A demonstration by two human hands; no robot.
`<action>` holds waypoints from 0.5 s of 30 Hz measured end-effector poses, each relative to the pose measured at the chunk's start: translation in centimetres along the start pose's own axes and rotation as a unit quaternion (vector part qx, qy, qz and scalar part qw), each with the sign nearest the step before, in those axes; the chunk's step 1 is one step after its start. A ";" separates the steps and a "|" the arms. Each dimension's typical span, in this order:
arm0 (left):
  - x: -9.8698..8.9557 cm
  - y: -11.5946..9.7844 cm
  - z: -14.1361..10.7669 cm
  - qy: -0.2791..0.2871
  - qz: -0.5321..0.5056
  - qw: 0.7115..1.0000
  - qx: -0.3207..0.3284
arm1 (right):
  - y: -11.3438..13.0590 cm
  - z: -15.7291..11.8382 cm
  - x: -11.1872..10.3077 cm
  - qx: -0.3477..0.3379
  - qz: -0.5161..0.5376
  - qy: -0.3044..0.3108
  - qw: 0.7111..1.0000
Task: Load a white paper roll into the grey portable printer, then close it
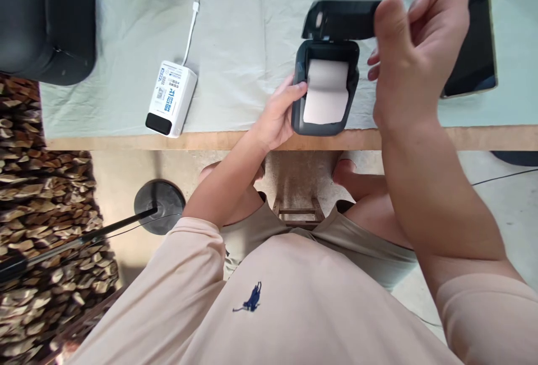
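A small dark portable printer [299, 112] is held over the front part of the table, its lid [342, 20] swung up at the far side. Inside lies a roll of white paper [327, 90], its loose end drawn toward me. My left hand [279, 110] grips the printer's body from the left, thumb on the rim and the other fingers mostly hidden beneath. At the lid's right end is my right hand [420, 45], thumb against the lid and fingers curled, slightly blurred.
A white power bank [172, 96] with a short white cable lies at left. A dark tablet or phone [473, 45] is partly behind my right hand. A black case [46, 17] stands far left. The table's wooden edge [210, 141] runs before me; stacked firewood [42, 197] is lower left.
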State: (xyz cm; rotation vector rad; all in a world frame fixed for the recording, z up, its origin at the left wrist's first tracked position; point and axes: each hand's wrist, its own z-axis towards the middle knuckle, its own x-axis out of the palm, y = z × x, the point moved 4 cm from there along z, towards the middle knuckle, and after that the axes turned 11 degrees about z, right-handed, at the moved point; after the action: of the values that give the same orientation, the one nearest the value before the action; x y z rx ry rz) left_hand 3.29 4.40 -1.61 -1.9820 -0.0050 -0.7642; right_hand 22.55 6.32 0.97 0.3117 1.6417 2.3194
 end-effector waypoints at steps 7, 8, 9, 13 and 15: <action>-0.7 0.5 0.4 -0.038 0.003 0.999 -0.013 | 2.2 -0.4 1.3 -0.021 -0.028 0.041 0.999; -0.7 0.5 0.4 -0.042 0.004 0.999 -0.016 | 2.8 -0.6 1.3 -0.034 -0.082 0.077 0.993; -0.8 0.6 0.4 -0.042 0.009 0.999 -0.015 | 3.3 -0.8 1.3 -0.044 -0.130 0.109 0.985; -0.8 0.6 0.3 -0.030 0.051 0.998 0.010 | 4.0 -0.8 0.9 -0.022 -0.279 0.210 0.937; -0.9 0.7 0.2 -0.026 0.076 0.997 0.016 | 3.6 -0.6 0.6 -0.010 -0.370 0.259 0.892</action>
State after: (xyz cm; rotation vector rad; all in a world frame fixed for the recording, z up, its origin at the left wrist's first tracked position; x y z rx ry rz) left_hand 2.88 4.44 -2.68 -1.9470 0.1015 -0.6113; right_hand 21.38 4.87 4.12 -0.8675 1.5468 1.8750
